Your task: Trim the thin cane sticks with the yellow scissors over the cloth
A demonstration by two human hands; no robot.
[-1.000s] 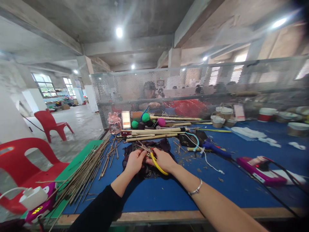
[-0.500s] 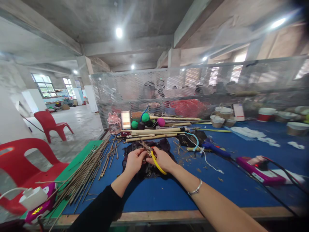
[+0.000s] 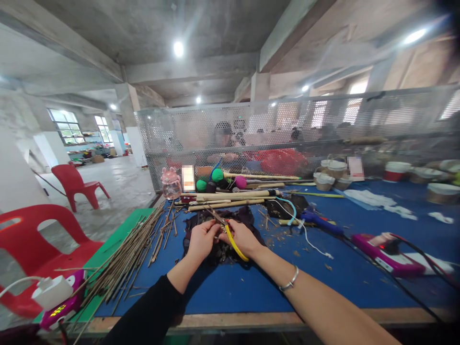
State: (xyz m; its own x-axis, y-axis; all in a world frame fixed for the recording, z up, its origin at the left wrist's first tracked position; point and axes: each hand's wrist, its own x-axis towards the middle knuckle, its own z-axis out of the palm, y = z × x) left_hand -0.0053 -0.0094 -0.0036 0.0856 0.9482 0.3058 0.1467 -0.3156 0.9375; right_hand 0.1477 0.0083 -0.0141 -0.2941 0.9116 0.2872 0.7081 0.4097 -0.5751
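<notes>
My right hand (image 3: pixel 242 238) is closed around a pair of scissors with yellow handles (image 3: pixel 236 245); their blades point up and to the left. Close beside it, my left hand (image 3: pixel 201 238) has its fingers pinched together near the blades. What the left fingers hold is too small and too hidden to name. Both hands are over a crumpled black cloth (image 3: pixel 189 229) strewn with small bits. A large bundle of thin brown sticks (image 3: pixel 124 261) lies to the left of my hands.
Behind the cloth lie pale sticks (image 3: pixel 233 195), green balls (image 3: pixel 217 175) and a pink bottle (image 3: pixel 171 184). On the right are a blue glue gun (image 3: pixel 319 220), a purple power strip (image 3: pixel 388 256) and several tubs (image 3: pixel 397 170). A perforated metal screen (image 3: pixel 187 129) stands behind the table.
Very little differs. The scissors and my hands keep nearly the same place, and the view has shifted slightly.
</notes>
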